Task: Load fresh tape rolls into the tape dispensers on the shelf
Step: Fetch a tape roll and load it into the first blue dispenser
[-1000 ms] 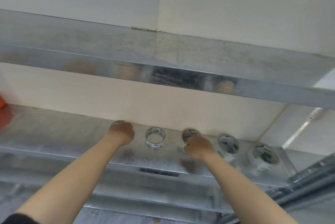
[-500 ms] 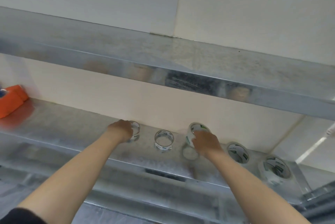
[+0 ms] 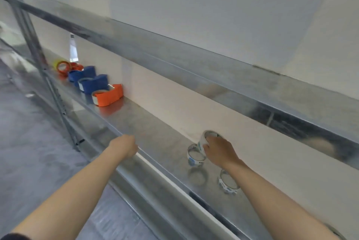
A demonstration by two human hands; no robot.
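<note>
My right hand [image 3: 219,152] grips a clear tape roll [image 3: 208,138] with white, green-printed core, tilted near the back wall over the shelf [image 3: 155,129]. A second roll [image 3: 195,157] lies just beside it and a third roll [image 3: 228,181] nearer me. My left hand [image 3: 124,147] curls at the shelf's front lip; I cannot tell whether it grips. Bare metal runs left to the orange dispenser [image 3: 108,95] and the blue dispensers [image 3: 93,84].

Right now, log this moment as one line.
step: fetching roll | right hand: grips tape roll at back of shelf | left hand: at shelf front edge, grip unclear | dispensers: far left, untouched
</note>
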